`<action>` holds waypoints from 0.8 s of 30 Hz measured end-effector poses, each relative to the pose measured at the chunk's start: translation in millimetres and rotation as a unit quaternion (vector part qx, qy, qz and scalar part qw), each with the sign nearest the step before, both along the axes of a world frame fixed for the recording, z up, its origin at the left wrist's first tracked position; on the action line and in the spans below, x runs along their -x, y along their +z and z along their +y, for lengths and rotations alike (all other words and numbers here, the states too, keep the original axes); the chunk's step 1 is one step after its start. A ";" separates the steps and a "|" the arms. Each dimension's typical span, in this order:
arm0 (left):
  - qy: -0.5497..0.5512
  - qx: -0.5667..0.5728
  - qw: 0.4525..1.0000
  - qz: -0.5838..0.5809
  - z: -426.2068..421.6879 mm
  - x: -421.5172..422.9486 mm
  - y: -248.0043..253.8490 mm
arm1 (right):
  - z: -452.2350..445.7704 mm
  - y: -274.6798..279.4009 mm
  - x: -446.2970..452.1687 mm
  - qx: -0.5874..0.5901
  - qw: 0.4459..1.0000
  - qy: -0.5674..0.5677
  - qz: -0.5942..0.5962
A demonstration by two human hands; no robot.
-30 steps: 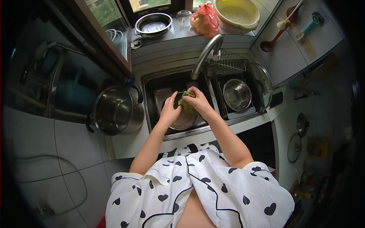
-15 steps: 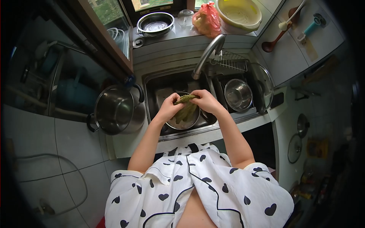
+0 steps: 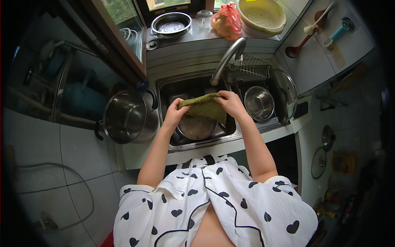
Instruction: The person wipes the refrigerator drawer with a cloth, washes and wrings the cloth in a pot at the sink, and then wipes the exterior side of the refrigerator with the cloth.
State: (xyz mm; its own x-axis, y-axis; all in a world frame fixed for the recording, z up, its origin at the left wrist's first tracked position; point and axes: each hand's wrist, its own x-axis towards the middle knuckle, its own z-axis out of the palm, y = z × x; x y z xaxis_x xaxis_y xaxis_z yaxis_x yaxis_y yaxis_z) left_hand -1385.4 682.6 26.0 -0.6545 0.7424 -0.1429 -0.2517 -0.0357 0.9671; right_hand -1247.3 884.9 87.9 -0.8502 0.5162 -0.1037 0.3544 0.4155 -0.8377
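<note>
A green cloth-like sheet (image 3: 204, 108) is stretched between my two hands, its upper edge thick and folded, the rest hanging down. My left hand (image 3: 175, 114) pinches its left corner. The right end of the upper edge is pinched in my right hand (image 3: 231, 103). Below the sheet, a round metal bowl (image 3: 196, 131) with cloudy liquid stands in the left basin of the sink (image 3: 168, 91). The curved faucet (image 3: 224, 61) rises behind my hands.
To the left stands a large steel pot (image 3: 124, 117). A smaller metal pot (image 3: 259, 103) sits in the right basin beside a glass lid (image 3: 284, 95). On the back ledge are a pan (image 3: 171, 25), a red plastic bag (image 3: 227, 22) and a yellow basin (image 3: 263, 16).
The green sheet went from a crumpled bundle to spread out. My hands have moved apart, each gripping one end of its upper edge.
</note>
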 end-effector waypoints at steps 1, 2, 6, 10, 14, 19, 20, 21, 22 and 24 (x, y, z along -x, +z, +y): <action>0.017 -0.015 1.000 -0.016 1.6 0.2 0.9 | 3.3 -3.7 -0.7 0.016 1.000 -0.005 0.011; 0.034 -0.030 0.998 -0.032 3.7 -0.2 1.7 | 7.4 -10.7 -0.9 0.032 0.999 -0.009 0.022; 0.086 -0.064 0.988 -0.113 2.9 1.9 0.8 | 7.2 -9.7 -2.7 0.268 0.961 -0.024 0.066; 0.164 -0.043 0.982 -0.086 5.9 -1.7 -2.6 | -0.6 -13.2 -1.0 0.377 0.922 -0.026 0.083; 0.110 0.087 0.988 0.062 2.2 1.7 -13.3 | 1.9 -58.0 2.4 0.148 0.988 -0.048 0.023; 0.105 -0.005 0.982 -0.156 6.5 -4.7 1.7 | -9.0 -44.9 -3.9 0.335 0.940 -0.029 0.065; 0.098 -0.040 0.967 -0.233 7.8 -5.0 7.4 | -11.8 -40.6 -3.6 0.377 0.924 -0.025 0.060; 0.099 -0.059 0.960 -0.255 9.6 -7.2 13.2 | -14.6 -37.7 -2.1 0.417 0.907 -0.020 0.056; 0.100 -0.078 0.953 -0.277 12.7 -10.2 18.7 | -16.7 -39.4 -0.4 0.444 0.894 -0.002 0.054; 0.082 -0.101 0.950 -0.283 17.5 -18.4 30.7 | -22.0 -45.0 1.9 0.496 0.866 0.032 0.049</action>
